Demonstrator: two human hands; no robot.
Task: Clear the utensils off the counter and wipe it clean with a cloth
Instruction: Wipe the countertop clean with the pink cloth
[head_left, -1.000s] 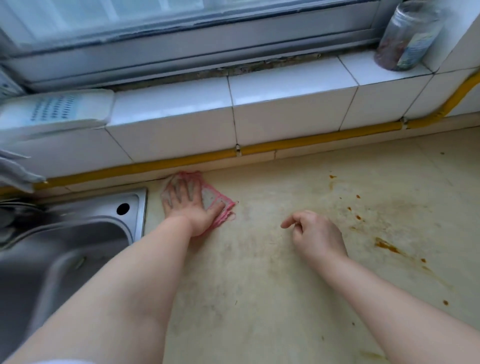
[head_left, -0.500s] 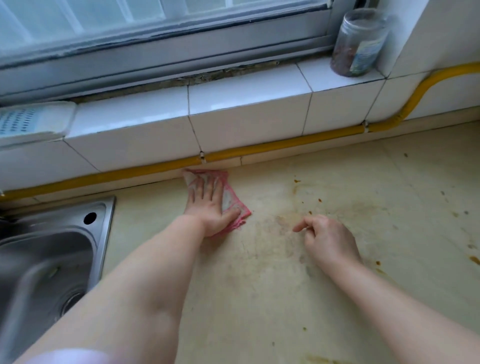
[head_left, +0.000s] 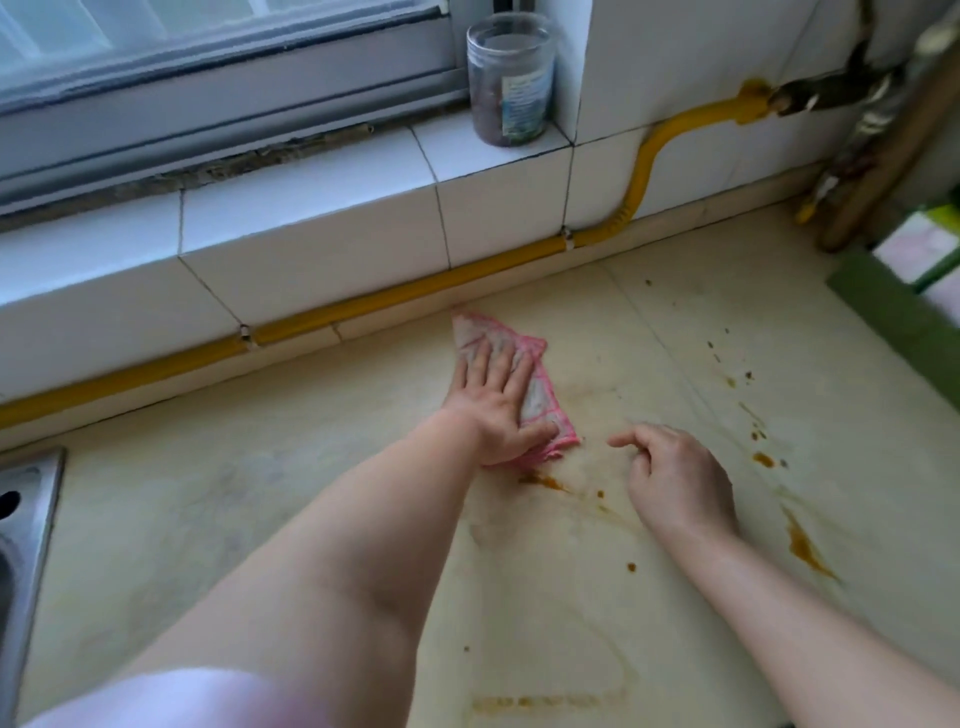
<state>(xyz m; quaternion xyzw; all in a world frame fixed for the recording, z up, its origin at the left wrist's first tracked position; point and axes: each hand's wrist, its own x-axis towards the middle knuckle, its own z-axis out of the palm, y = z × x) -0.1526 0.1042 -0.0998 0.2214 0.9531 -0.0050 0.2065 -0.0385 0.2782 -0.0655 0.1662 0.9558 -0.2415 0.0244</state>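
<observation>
My left hand (head_left: 496, 410) lies flat on the cloth (head_left: 540, 397), fingers straight and spread, with the thumb pressing down its near edge. The cloth is a thin white rag with pink borders, folded. It sits on the desk (head_left: 249, 499) towards the back, and its far corner comes close to the yellow pipe (head_left: 395, 296) that runs along the foot of the tiled wall. My palm covers most of it; only the far corner and the right side show.

My right hand (head_left: 672, 480) rests on the desk just right of the cloth, not touching it. Its fingers are curled in and hold nothing, and the forefinger sticks out a little towards the cloth.

The desk is pale yellow and dirty. A brown smear (head_left: 545, 483) lies right at the near edge of the cloth, between my two hands. A larger streak (head_left: 805, 548) and some scattered spots lie further right, and a faint band shows near the bottom of the view.

A clear jar (head_left: 509, 78) with dark contents stands upright on the white tiled sill (head_left: 311, 208), in the corner by the window frame. The steel rim of the sink (head_left: 31, 519) shows at the left edge. Something green (head_left: 898, 312) sits at the far right, too blurred to make out.
</observation>
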